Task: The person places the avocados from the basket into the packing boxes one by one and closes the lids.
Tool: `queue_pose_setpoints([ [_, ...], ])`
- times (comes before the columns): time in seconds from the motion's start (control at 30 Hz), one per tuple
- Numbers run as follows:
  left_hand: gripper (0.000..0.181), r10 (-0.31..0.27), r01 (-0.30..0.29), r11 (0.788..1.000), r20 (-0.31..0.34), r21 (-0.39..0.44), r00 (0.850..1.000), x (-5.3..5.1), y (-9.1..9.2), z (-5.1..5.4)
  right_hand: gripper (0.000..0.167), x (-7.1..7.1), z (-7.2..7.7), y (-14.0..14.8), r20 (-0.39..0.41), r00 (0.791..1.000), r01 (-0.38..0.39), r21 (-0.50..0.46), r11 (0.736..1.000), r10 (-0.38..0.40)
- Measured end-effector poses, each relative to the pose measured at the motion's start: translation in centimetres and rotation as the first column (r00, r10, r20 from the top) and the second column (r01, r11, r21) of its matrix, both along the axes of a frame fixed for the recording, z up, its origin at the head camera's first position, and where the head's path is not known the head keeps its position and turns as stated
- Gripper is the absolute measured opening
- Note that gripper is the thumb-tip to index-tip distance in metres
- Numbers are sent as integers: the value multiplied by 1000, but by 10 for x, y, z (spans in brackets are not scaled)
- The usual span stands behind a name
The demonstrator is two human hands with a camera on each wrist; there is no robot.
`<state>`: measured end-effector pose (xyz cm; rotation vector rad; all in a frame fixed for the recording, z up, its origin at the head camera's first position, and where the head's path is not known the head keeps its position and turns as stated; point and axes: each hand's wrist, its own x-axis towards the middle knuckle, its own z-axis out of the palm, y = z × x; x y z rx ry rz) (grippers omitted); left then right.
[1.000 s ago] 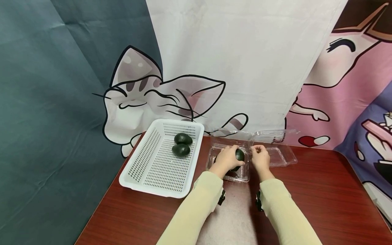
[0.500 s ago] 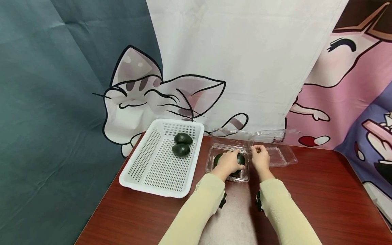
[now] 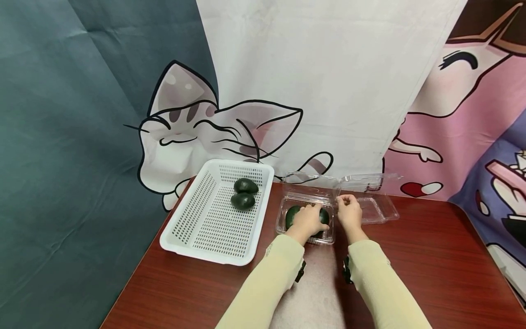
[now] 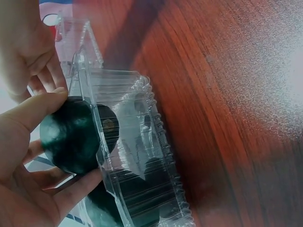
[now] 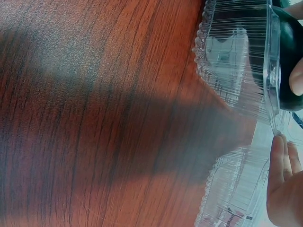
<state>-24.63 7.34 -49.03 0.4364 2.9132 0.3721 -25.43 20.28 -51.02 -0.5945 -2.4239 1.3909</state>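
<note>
Inside the left box (image 4: pixel 128 89), left fingers (image 4: pixel 40 106) grip one avocado (image 4: pixel 71 137) beside another (image 3: pixel 292 215); right fingers (image 5: pixel 277 163) pinch the rim (image 5: pixel 271 90). Two more avocados (image 3: pixel 243 201) remain in the basket (image 3: pixel 205 257).

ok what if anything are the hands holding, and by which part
The left hand holds an avocado by its sides. The right hand touches the clear container at its rim; whether it pinches it can't be told.

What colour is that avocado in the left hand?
The avocado in the left hand is shiny dark green; it shows best in the left wrist view.
</note>
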Motion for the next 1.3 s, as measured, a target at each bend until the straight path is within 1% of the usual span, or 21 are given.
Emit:
queue_pose_setpoints([
  [0.2,69,3,-3,1000,2,-9,1000,1,1,-3,18,1,1,-1,8,1000,-6,-3,1000,6],
  [0.4,70,-1,1,998,-6,-57,1000,2,3,-7,18,2,2,-1,6,1000,2,0,1000,-2],
  [0.7,69,-30,26,995,-42,-95,999,3,6,-11,18,2,3,-2,13,1000,6,4,1000,-6],
  [0.9,69,-40,34,991,-41,-127,998,5,7,-14,18,2,3,-2,10,1000,0,-12,1000,0],
  [1.13,68,-20,18,991,-18,-134,1000,6,9,-15,18,3,3,-3,4,1000,-5,-7,1000,5],
  [1.3,65,10,-13,992,-29,-122,1000,6,11,-15,18,2,2,-2,4,1000,-1,-5,1000,1],
])
